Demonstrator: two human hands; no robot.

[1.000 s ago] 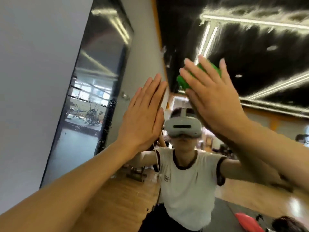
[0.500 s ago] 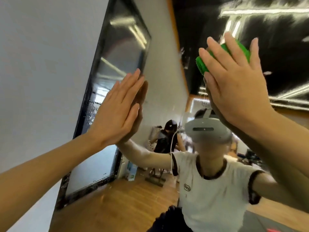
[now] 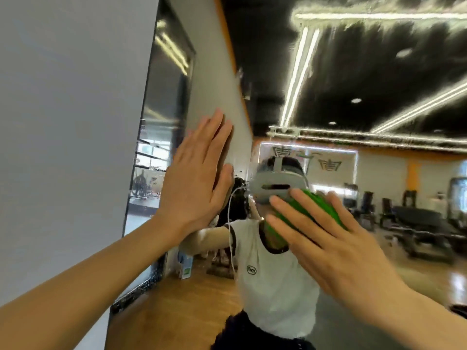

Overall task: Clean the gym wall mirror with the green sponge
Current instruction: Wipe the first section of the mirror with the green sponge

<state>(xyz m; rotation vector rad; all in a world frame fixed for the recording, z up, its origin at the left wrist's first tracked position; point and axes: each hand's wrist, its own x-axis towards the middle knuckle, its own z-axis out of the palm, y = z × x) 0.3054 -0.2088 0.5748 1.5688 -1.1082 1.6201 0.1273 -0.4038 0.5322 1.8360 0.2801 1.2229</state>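
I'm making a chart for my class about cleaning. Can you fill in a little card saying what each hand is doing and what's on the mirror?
Place: gym, facing the wall mirror
Left hand: flat, fingers straight, pressed on the mirror
Right hand: straight fingers press the green sponge against the glass
Sponge position: over the reflected person's face
Reflection: person in a white T-shirt and grey headset

Grey wall (image 3: 63, 122) at left; reflected: ceiling light strips (image 3: 298, 72), wood floor (image 3: 182, 304), gym machines (image 3: 417, 223).

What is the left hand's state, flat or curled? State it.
Flat: the left hand has straight fingers pressed against the mirror.
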